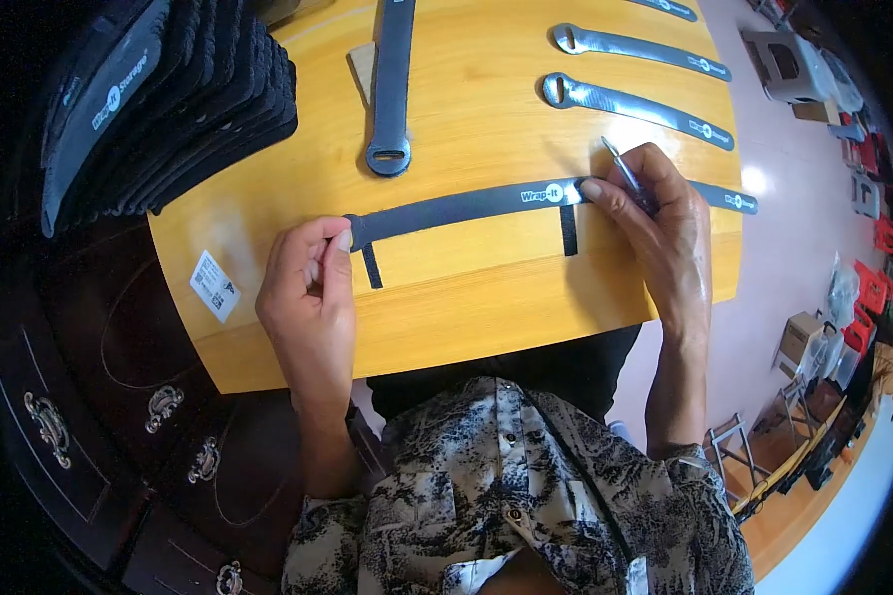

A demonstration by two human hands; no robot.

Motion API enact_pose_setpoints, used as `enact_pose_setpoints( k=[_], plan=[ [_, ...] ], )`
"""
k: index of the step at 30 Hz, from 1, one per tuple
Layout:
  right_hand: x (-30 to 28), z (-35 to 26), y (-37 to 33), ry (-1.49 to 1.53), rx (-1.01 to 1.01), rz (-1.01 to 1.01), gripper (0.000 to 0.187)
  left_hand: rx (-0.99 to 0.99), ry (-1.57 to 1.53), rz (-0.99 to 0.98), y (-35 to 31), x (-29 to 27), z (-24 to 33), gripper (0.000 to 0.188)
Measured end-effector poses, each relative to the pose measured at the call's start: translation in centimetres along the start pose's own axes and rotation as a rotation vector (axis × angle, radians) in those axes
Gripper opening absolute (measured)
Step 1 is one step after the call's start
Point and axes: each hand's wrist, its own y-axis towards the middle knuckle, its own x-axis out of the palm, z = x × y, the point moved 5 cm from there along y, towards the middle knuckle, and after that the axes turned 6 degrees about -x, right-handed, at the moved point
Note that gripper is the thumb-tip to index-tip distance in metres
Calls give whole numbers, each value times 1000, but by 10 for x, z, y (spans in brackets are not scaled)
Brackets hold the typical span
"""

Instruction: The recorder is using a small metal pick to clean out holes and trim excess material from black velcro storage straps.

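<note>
A strap [466,210] is stretched across the near part of the table [466,297], its left end pinched by the left hand [310,283] and its right end by the right hand [660,218], in which a pen [637,186] is also gripped. Work on it appears unfinished. Two short black strips [372,266] are placed beside its near edge. Four similar straps [650,108] are already laid in a row at right, and another, the far strap [393,89], is set lengthwise beyond. Whether the pile [198,109] at far left is finished or waiting cannot be told. A label [213,287] is seen on the yellow wood at left. The table is flanked at left by dark drawers [119,332]; a stool [786,65] and red crates [871,288] are scattered at right.
</note>
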Motion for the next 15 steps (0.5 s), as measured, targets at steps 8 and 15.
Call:
enact_pose_setpoints(
  k=[8, 15],
  plan=[
    [-9, -27, -18, 21, -125, 89, 19, 175, 222, 187, -15, -16, 17, 12],
    [28, -47, -11, -230, -366, 39, 23, 662, 660, -189, -31, 26, 34, 57]
  ],
)
